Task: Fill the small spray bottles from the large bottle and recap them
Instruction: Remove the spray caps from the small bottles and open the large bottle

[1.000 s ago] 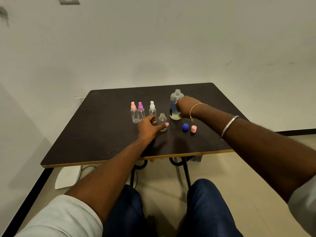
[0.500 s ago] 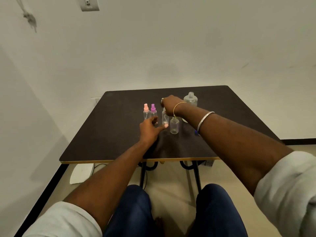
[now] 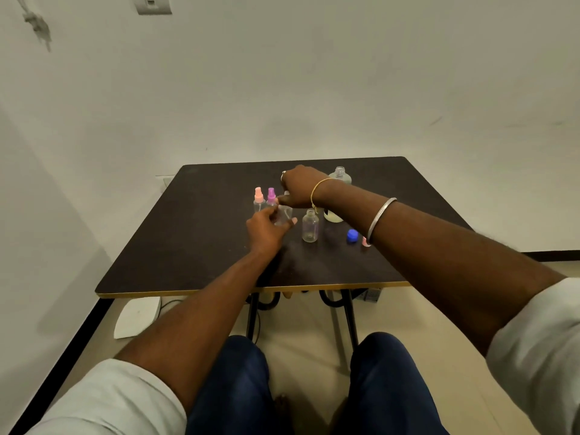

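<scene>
White wall behind, with a wall socket at its top; a dark tabletop with a yellow front edge carries all the items. Left grip: narrow, fingers and thumb curled round the body of a small clear bottle, which stands upright near the middle of the tabletop. Right grip: reaching across from the right, closed from above over the top of that same bottle, where a sliver of white spray cap shows under the fingers; whether the cap is seated on the neck cannot be told. Just left of the held bottle stand a purple-capped bottle and a pink-capped bottle, both upright and close together. Just right of it stands an uncapped small bottle, upright, apart from both grips. Behind the right wrist stands the large bottle, neck open, partly hidden. A blue cap lies loose near the right forearm; a pink cap beside it is half hidden by the arm. On the floor, below the tabletop's left corner, lies a white object
</scene>
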